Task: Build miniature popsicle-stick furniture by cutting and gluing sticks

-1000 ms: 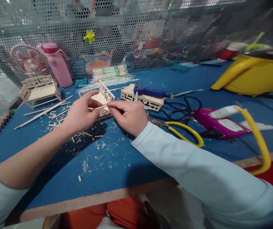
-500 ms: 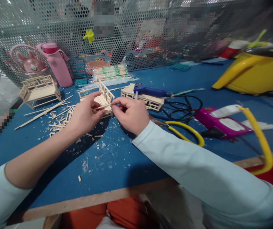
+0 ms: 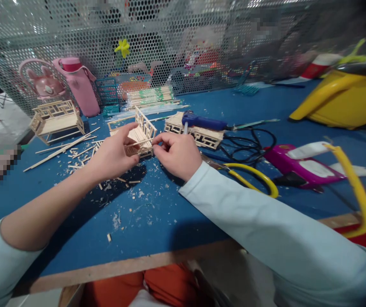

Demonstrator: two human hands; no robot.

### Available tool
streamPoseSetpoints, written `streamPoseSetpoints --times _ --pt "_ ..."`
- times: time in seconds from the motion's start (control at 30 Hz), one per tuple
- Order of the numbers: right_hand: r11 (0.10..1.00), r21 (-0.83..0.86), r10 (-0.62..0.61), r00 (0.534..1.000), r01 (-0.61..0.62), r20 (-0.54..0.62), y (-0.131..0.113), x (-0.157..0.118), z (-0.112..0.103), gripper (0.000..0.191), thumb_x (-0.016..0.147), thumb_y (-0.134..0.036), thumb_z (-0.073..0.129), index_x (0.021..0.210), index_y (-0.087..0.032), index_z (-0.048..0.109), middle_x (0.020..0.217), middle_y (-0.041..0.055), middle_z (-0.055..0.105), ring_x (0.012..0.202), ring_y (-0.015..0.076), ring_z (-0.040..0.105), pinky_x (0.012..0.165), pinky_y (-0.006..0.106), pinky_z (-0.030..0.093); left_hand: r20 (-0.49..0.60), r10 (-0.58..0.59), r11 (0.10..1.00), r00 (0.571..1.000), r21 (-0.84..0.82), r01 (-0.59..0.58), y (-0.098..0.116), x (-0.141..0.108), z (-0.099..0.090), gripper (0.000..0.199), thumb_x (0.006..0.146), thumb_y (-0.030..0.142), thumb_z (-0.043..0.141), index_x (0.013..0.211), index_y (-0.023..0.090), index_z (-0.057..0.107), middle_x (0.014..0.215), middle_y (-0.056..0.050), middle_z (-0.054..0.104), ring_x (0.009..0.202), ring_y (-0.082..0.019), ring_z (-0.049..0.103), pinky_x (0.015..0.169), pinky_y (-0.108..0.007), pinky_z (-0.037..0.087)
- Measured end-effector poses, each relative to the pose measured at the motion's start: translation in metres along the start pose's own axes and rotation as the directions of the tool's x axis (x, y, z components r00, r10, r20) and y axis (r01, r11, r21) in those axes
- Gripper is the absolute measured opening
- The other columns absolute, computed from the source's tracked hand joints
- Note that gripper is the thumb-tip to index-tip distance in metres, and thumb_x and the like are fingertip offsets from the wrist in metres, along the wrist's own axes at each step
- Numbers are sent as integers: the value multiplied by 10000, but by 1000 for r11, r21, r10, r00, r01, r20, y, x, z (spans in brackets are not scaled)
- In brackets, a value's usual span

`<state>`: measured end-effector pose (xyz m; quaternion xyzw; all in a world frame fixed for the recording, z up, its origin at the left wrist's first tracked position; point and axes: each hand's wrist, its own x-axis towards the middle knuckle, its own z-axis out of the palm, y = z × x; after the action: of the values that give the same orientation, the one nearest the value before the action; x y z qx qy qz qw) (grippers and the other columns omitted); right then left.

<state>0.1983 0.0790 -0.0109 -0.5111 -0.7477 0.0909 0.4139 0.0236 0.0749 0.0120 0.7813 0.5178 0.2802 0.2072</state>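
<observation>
The pale slatted frame (image 3: 146, 124), with lattice side, stands on the desk (image 3: 157, 221) by your left hand (image 3: 114, 152), whose fingers are now more open; your right hand (image 3: 180, 156) pinches one thin stick (image 3: 140, 142).

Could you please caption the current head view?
Two hands, left and right, hold a thin stick at a small wooden frame.

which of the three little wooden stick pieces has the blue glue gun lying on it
The low one just beyond the right hand: the blue glue gun rests across its top. Neither the bench at far left nor the piece by the left hand has that.
</observation>
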Motion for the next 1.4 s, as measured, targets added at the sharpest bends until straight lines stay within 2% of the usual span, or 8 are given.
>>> streamPoseSetpoints --times 0.2,0.33,0.47,0.6,0.73,0.9,1.17,1.4 --pt "1000 -2 -24 999 24 28 1 0 -3 165 720 -179 555 746 -163 717 548 -5 603 507 109 501 555 251 386 -25 70 997 997 20 -70 -1 -2 -7 726 687 131 570 1379 137 349 1140 -144 640 1021 -232 617 879 -375 491" --pt "986 75 -162 971 151 177 -1 -3 -5 129 721 -169 569 750 -147 694 538 -17 588 481 90 483 539 239 371 -307 129 990 943 -10 -139 -17 -19 -29 500 741 152 521 1239 191 496 1146 -82 625 1050 -183 582 913 -315 468" --pt "933 145 -361 852 331 379 -5 -10 -4 113 760 -214 589 787 -157 682 573 -16 617 509 94 521 554 235 385 -591 -77 996 803 -74 41 -42 -39 -47 192 724 225 613 908 175 630 739 -3 623 631 -108 551 613 -240 466" --pt "885 159 -455 744 437 489 -11 -18 5 143 815 -224 558 822 -176 693 724 19 703 634 123 610 624 243 434 -614 -289 956 735 -224 189 -63 -46 -60 94 684 248 652 728 165 646 620 12 594 540 -96 484 539 -240 397" --pt "841 160 -514 673 516 532 -29 -22 22 214 861 -186 511 968 -190 697 911 41 730 817 147 653 727 251 453 -605 -278 961 746 -179 212 -76 -43 -69 116 743 237 564 751 151 642 579 21 539 533 -98 450 537 -237 361" --pt "806 19 -470 621 592 627 -56 -13 47 258 893 -202 493 1055 -231 692 878 46 691 763 156 628 604 253 386 -572 -277 956 772 -84 280 -85 -42 -67 158 797 261 515 767 135 607 601 21 524 545 -99 422 548 -233 329" --pt "842 38 -439 642 539 628 -57 -6 60 144 888 -207 530 864 -167 666 889 61 637 806 156 574 678 254 386 -449 -281 953 848 -26 302 -78 -42 -52 313 854 395 475 647 163 517 548 32 484 529 -106 414 532 -242 300" --pt "871 107 -449 689 479 569 -53 -13 41 145 928 -178 416 890 -171 555 768 27 634 664 128 554 631 232 392 -244 -243 959 939 83 270 -74 -44 -43 269 843 357 504 711 150 612 579 12 561 535 -110 453 536 -232 341"
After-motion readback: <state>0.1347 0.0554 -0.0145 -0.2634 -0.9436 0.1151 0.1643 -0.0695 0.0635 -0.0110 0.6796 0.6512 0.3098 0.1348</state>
